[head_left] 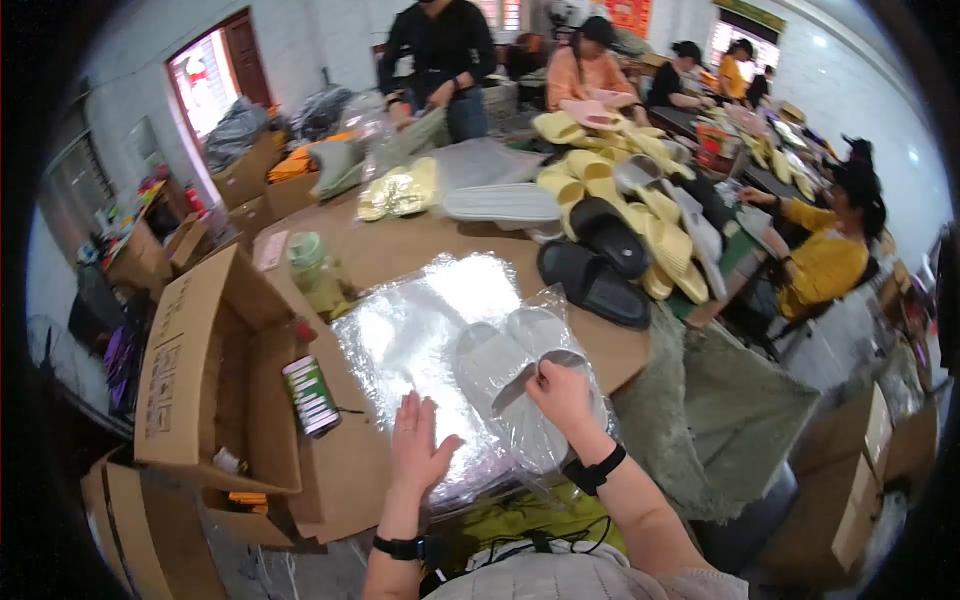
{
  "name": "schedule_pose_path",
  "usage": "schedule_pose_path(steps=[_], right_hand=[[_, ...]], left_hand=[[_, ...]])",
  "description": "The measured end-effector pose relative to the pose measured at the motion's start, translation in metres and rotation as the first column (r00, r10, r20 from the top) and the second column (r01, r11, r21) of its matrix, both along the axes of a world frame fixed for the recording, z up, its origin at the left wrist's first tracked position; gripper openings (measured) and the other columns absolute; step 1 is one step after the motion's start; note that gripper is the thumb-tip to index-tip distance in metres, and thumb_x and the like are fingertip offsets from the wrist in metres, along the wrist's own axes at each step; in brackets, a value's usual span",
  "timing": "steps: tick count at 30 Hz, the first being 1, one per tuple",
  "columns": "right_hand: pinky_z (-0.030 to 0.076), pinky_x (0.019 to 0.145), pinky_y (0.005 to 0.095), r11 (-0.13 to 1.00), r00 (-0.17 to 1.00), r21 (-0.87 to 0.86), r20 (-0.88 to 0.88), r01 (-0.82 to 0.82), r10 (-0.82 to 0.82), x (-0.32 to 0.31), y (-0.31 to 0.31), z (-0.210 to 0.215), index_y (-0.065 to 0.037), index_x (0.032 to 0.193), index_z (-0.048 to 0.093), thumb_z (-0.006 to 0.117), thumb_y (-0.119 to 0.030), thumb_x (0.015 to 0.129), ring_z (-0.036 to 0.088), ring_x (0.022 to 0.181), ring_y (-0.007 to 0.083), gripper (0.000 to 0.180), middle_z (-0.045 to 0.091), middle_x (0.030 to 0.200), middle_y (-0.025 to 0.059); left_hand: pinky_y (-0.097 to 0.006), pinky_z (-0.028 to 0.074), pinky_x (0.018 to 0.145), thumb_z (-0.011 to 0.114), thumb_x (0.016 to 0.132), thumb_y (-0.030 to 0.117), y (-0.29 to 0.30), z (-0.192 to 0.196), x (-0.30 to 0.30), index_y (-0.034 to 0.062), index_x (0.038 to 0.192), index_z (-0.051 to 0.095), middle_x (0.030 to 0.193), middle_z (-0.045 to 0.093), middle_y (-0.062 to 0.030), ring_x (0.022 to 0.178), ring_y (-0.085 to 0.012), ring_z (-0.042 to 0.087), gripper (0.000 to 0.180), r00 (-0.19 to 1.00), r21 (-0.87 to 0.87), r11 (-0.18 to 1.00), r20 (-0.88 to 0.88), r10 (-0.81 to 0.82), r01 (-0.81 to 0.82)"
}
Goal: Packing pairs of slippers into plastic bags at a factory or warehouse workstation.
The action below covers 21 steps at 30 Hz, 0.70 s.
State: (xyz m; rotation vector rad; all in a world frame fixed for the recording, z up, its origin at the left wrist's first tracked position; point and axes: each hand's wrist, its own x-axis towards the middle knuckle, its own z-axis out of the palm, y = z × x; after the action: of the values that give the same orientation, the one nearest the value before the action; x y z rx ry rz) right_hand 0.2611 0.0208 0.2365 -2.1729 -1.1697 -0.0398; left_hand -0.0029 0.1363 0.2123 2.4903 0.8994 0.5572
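Observation:
A pair of light grey slippers lies in a clear plastic bag on a stack of shiny clear plastic bags. My right hand is closed, its fingers pinching at the strap of the nearer slipper; whether they grip the strap or the film over it is hard to make out. Palm down on the stack's near left part rests my left hand, fingers stretched out and holding nothing. Just beyond the bagged pair sit black slippers.
An open cardboard box stands left, beside a phone and a green-tinted jar. Yellow slippers pile up at the far right, near white slippers. Green cloth hangs at right. Several people work beyond.

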Motion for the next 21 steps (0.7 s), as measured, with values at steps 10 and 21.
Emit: schedule_pose_path(steps=[10,21], right_hand=[[0.043,0.068,0.0248,0.514,0.800,0.662,-0.594,0.546,-0.086,0.133,-0.184,-0.081,0.000,0.092,0.064,0.059,-0.005,0.097,0.051,0.076,0.0079,0.009,0.059,0.084,-0.0026],[0.037,0.045,0.0309,0.494,-0.160,-0.244,-0.965,0.834,-0.207,0.178,-0.318,-0.248,-0.011,0.098,0.063,0.059,-0.029,0.095,0.050,0.053,0.0184,0.019,0.055,0.069,0.0030]], left_hand=[[-0.054,0.020,0.120,0.070,0.088,0.039,-0.004,0.011,-0.030,0.0006,0.145,0.046,0.159,0.027,-0.0293,0.149,-0.0458,0.022,0.073,0.997,0.072,0.997,-0.058,0.043,-0.038],[-0.052,0.020,0.121,0.069,0.088,0.041,-0.005,0.009,-0.023,0.0028,0.144,0.049,0.160,0.028,-0.0274,0.149,-0.0441,0.022,0.070,0.995,0.067,0.996,-0.076,0.063,-0.058]])
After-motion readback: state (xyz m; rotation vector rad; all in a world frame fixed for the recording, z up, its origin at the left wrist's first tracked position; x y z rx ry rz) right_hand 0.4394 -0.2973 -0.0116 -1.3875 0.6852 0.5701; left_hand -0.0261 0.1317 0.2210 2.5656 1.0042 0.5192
